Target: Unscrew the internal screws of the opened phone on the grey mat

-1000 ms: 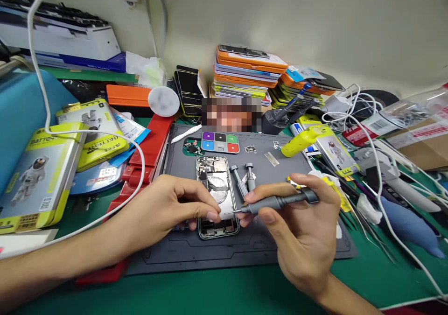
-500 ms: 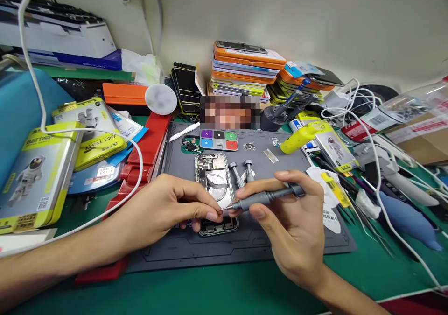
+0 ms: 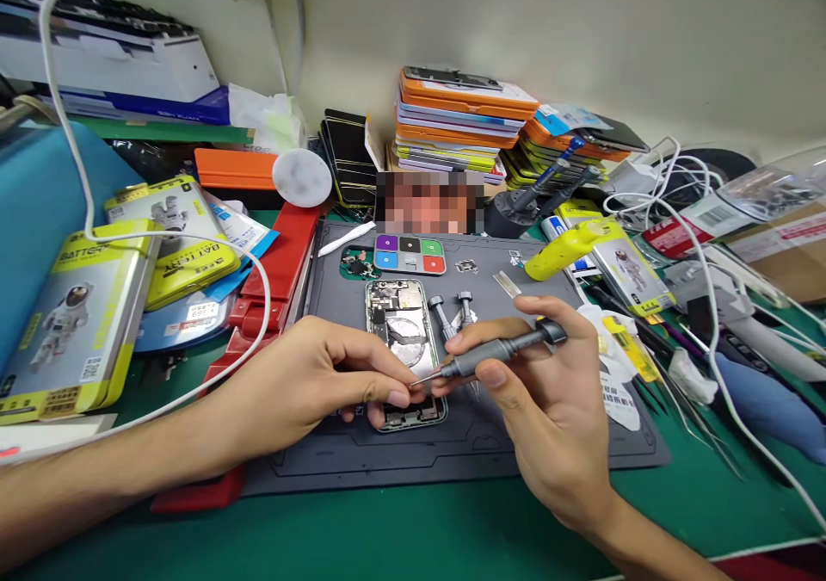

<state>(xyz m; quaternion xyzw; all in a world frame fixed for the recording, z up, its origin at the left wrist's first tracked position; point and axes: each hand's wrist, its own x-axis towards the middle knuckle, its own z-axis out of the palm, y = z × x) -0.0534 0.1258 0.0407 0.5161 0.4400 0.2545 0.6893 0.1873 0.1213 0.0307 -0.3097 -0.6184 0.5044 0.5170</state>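
In my right hand (image 3: 542, 392) lies a grey precision screwdriver (image 3: 496, 353), tilted, its thin bit pointing left. My left hand (image 3: 348, 374) is closed in a pinch, with thumb and forefinger right at the bit's tip; whatever sits between them is too small to make out. Below and behind the fingers an opened phone (image 3: 403, 305) lies on a dark grey work mat (image 3: 361, 460), its inner parts exposed and its lower half partly covered by my left hand. Two more grey screwdrivers (image 3: 465, 301) rest just right of the phone.
A colourful screw tray (image 3: 409, 260), a white stick tool (image 3: 345, 238) and small metal parts (image 3: 465, 266) lie on the mat. A yellow bottle (image 3: 561, 250) stands to the right. Yellow battery boxes (image 3: 77, 323) and a white cable (image 3: 261, 293) crowd the left. Tweezers (image 3: 697, 430) lie far right.
The view has shifted slightly, so most things sit a little further right. The screwdriver's bit shows more clearly at my left fingertips. Both hands keep nearly the same pose.
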